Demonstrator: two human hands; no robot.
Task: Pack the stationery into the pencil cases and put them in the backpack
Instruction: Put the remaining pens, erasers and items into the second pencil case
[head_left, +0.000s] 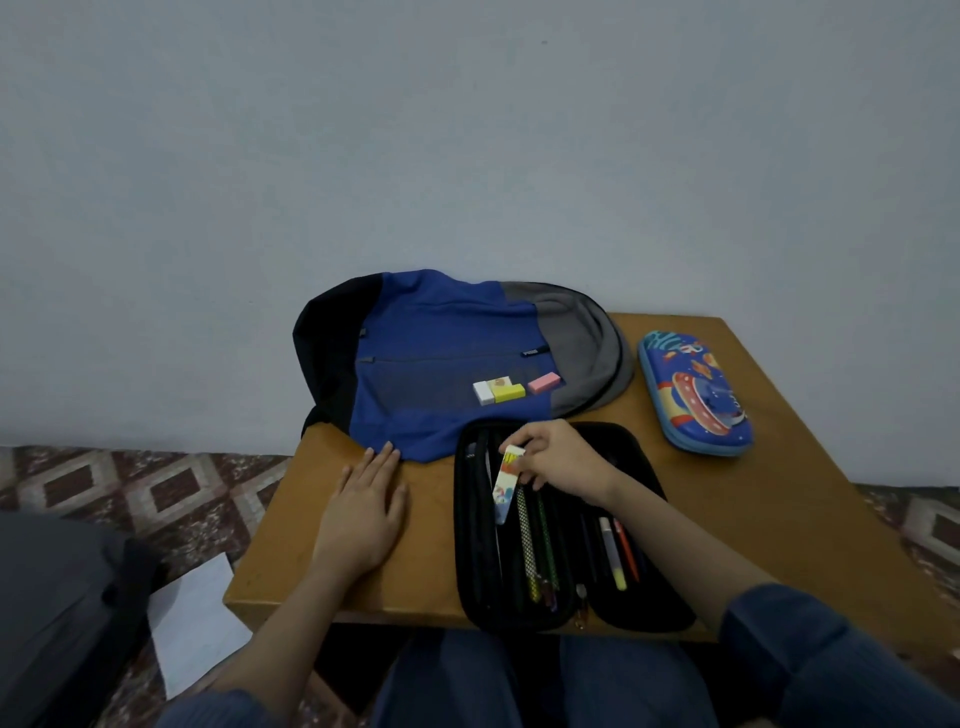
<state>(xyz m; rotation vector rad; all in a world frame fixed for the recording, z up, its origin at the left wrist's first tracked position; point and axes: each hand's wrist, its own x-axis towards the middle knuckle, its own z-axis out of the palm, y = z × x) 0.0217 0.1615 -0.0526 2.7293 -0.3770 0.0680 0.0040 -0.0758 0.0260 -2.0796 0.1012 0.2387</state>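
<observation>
The brown table carries a blue backpack, an open black pencil case in front of it — and a blue pencil case at right. The left hand rests flat there.

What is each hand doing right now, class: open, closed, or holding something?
Left hand: open, flat on the brown wooden table.
Right hand: pinching a long white printed eraser over the open black fabric pencil case.

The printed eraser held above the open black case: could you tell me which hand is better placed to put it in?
Right. The right hand pinches the printed eraser directly over the open black pencil case; the left hand lies flat on the table, empty.
</observation>
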